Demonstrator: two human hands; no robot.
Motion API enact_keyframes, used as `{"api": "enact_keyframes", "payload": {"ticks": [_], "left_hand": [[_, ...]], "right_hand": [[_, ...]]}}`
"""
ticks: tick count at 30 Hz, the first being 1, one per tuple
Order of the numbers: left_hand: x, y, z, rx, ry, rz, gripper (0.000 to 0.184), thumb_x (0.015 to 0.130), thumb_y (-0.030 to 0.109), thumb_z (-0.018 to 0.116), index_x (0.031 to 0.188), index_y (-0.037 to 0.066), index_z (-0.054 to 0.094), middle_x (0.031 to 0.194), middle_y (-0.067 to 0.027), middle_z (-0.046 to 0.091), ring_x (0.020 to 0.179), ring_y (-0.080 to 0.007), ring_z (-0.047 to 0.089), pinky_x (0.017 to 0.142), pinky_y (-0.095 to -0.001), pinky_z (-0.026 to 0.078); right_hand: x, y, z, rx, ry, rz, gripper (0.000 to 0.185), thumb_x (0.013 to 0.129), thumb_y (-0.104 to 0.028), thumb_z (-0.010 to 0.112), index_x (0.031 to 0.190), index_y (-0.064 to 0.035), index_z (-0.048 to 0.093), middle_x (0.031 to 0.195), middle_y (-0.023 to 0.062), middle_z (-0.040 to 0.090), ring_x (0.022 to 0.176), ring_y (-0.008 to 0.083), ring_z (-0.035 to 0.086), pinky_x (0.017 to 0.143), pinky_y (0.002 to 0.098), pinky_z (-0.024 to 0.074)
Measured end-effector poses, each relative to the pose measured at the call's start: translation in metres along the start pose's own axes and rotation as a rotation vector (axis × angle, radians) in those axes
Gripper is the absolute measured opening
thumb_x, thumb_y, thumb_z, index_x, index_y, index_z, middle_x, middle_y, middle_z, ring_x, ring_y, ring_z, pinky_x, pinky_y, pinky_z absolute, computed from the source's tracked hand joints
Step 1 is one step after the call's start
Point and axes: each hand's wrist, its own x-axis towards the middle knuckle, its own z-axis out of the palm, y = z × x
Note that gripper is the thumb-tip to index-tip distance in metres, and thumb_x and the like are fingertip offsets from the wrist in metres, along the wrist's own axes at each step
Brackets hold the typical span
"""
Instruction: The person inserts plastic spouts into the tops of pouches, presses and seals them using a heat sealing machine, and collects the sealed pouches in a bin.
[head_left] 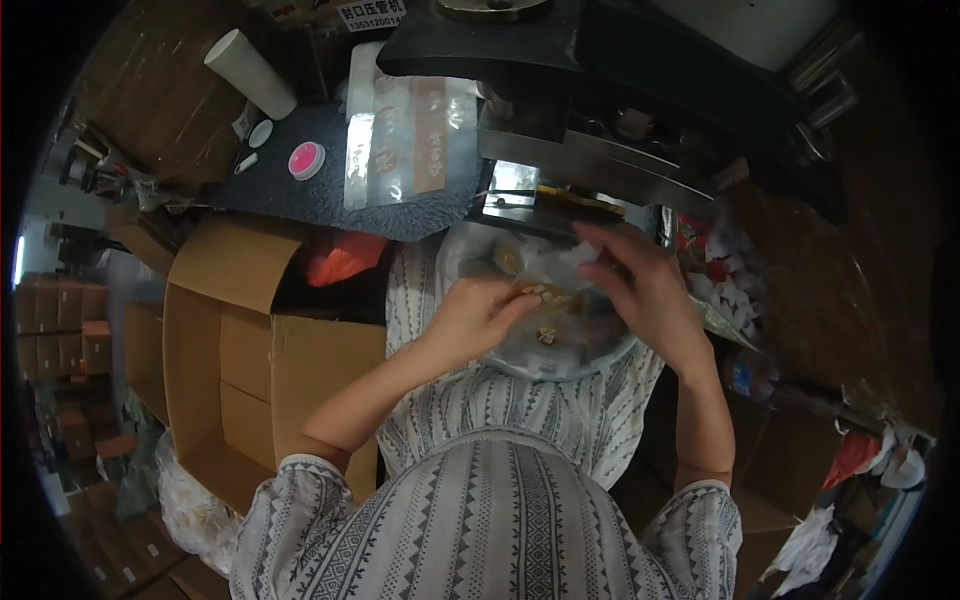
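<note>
My left hand (473, 318) is closed in a pinch on a small clear packet with gold print (548, 294), above a round clear container (535, 368) on my lap. Just right of the packet, my right hand (640, 283) is raised with its thumb and fingers apart; a pale, blurred piece lies near its fingertips, and I cannot make out whether it is held. Inside the container are several clear packets with gold marks (547, 335). A dark machine with a metal edge (610, 150) stands just beyond my hands.
Printed clear bags (400, 150) lie on the blue-grey mat (330, 205), beside a pink round tin (306, 160) and a white roll (250, 73). An open cardboard box (225, 390) stands at the left. White and red scraps (728, 265) are at the right.
</note>
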Motion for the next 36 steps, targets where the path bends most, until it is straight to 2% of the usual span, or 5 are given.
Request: {"api": "enact_keyframes", "payload": {"ticks": [11,15,19,26,36], "left_hand": [[0.061,-0.019,0.019,-0.966,-0.123,-0.478,0.03,0.092,0.024,0.062,0.102,-0.004,0.062,0.094,-0.0089,0.066,0.081,-0.0095,0.063,0.067,-0.0204,0.051],[0.07,-0.058,-0.05,0.359,0.654,0.131,0.048,0.086,0.033,0.066,0.119,0.0,0.054,0.119,-0.0222,0.055,0.11,-0.0339,0.055,0.089,-0.0414,0.045],[0.029,-0.082,-0.031,0.835,0.394,0.132,0.063,0.083,0.035,0.067,0.132,0.005,0.041,0.13,-0.0207,0.047,0.123,-0.0414,0.039,0.103,-0.0496,0.03],[-0.017,-0.031,-0.049,0.559,0.618,-0.071,0.007,0.08,0.009,0.065,0.087,0.007,0.067,0.077,-0.0101,0.064,0.066,-0.0309,0.061,0.057,-0.0368,0.047],[-0.026,0.0,-0.033,0.27,0.319,0.141,0.009,0.081,0.007,0.065,0.089,0.004,0.066,0.082,-0.0123,0.065,0.069,-0.0324,0.062,0.06,-0.0357,0.049]], "right_hand": [[-0.039,0.096,-0.054,-0.784,0.233,0.456,0.032,0.08,-0.001,0.06,0.112,-0.0046,0.06,0.107,0.0186,0.062,0.097,0.0344,0.062,0.08,0.0414,0.0493],[-0.039,0.093,-0.046,-0.703,0.244,0.453,0.033,0.078,0.0,0.058,0.11,-0.0044,0.059,0.107,0.0182,0.063,0.097,0.0354,0.062,0.081,0.0432,0.0485],[-0.042,0.08,-0.051,-0.698,0.313,0.513,0.031,0.078,-0.003,0.063,0.109,-0.0033,0.057,0.1,0.0178,0.065,0.092,0.0362,0.063,0.077,0.0431,0.0496],[-0.009,-0.013,-0.014,-0.033,0.174,0.184,0.026,0.078,-0.006,0.068,0.102,-0.002,0.057,0.093,0.0148,0.065,0.078,0.0336,0.061,0.075,0.0424,0.0489],[0.014,-0.003,0.015,-0.098,-0.029,-0.22,0.031,0.078,-0.008,0.067,0.108,-0.0034,0.059,0.092,0.0139,0.065,0.086,0.0305,0.061,0.08,0.0385,0.0484]]}}
